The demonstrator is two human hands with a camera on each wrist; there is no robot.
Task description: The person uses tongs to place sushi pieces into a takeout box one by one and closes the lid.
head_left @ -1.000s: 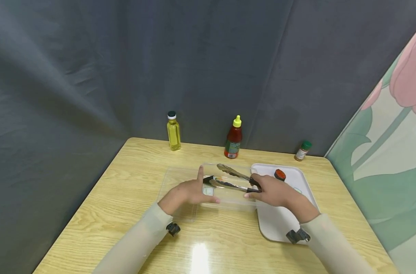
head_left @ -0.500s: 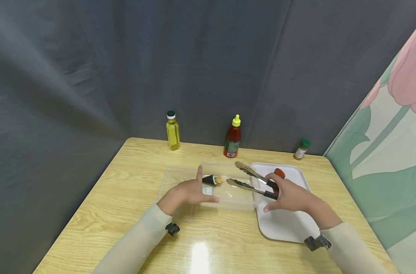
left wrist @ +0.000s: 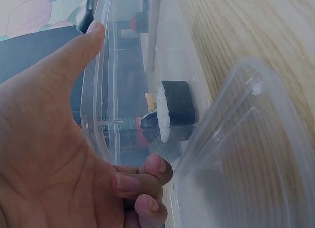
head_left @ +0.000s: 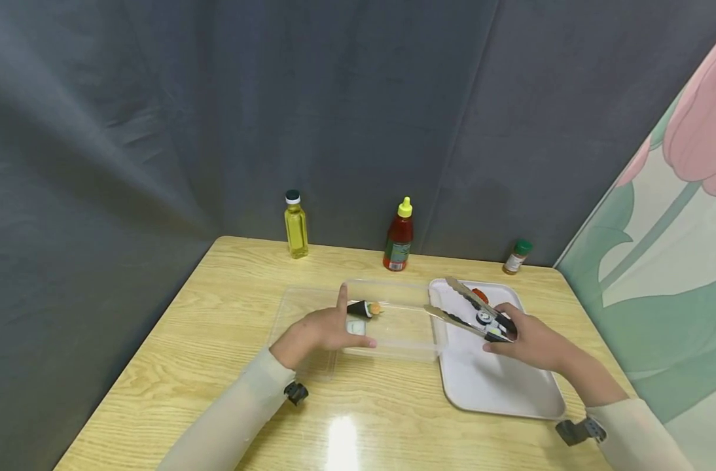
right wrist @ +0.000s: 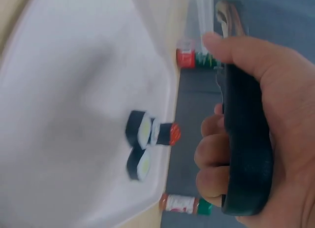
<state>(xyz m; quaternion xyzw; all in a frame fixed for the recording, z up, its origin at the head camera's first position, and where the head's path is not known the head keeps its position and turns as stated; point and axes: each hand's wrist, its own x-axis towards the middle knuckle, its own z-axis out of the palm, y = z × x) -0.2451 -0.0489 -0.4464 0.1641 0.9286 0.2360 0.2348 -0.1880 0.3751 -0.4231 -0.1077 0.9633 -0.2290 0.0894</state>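
Observation:
My left hand (head_left: 322, 330) grips the left end of the clear container (head_left: 402, 350), thumb along one wall. Inside that end lie a black cone-shaped roll with an orange tip (head_left: 360, 309) and a black-wrapped white piece (left wrist: 177, 102). My right hand (head_left: 531, 341) holds metal tongs (head_left: 461, 323) by their black handles, above the white tray (head_left: 502, 405). The tong arms stand apart with nothing between the tips. On the tray, the right wrist view has a red-topped roll (right wrist: 167, 133) beside two rolls with pale green centres (right wrist: 135, 129).
A clear lid (left wrist: 256, 114) lies left of the container, partly under my left arm. Along the table's back edge stand a yellow oil bottle (head_left: 297, 229), a red sauce bottle (head_left: 399, 242) and a green-capped jar (head_left: 516, 257). A dark curtain hangs behind.
My right hand and the tongs have moved right, away from the cone-shaped roll and over the tray. My left hand has stayed at the container.

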